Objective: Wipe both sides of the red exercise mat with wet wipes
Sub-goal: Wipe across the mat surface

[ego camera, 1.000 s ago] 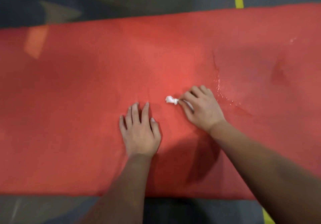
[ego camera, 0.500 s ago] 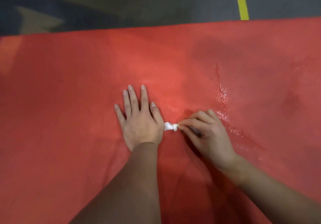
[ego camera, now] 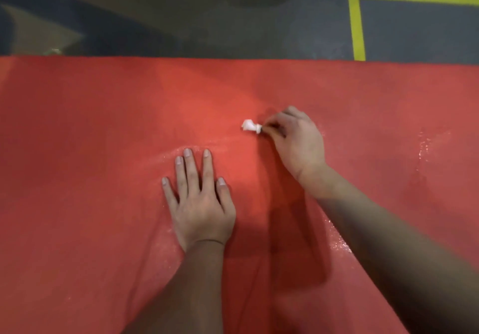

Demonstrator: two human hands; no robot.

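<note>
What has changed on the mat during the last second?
The right hand, pinching the wet wipe, drew it back beside the left hand, then pushed it forward again. The left hand stayed flat on the red mat; the grip is unchanged.

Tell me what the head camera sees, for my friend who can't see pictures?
A right hand pinches a small white wet wipe against a red exercise mat, while the left hand rests flat on it. Wet streaks shine on the mat; gray floor with yellow lines lies beyond.
</note>
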